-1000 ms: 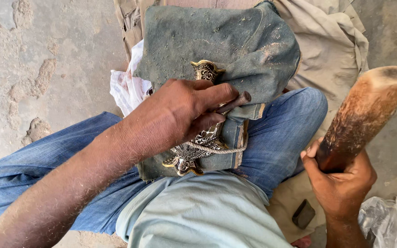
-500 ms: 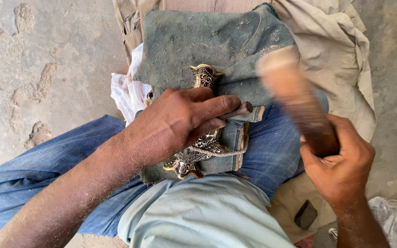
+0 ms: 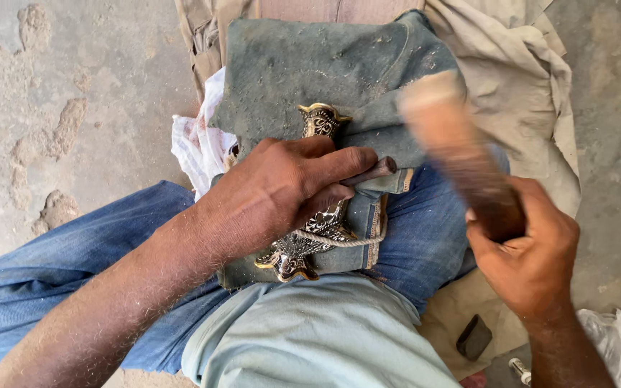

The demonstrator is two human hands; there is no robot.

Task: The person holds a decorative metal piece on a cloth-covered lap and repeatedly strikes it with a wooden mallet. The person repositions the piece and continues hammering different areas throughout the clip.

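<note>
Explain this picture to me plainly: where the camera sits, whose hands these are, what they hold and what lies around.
The camera sits on a person's head and looks down at their own lap. The left hand pins a thin metal punch against an ornate brass piece, which lies on a folded denim pad across the knee and has a cord looped round it. The right hand grips a wooden mallet, blurred by motion. A beige cloth covers the concrete floor; a small dark block rests near the right wrist.
</note>
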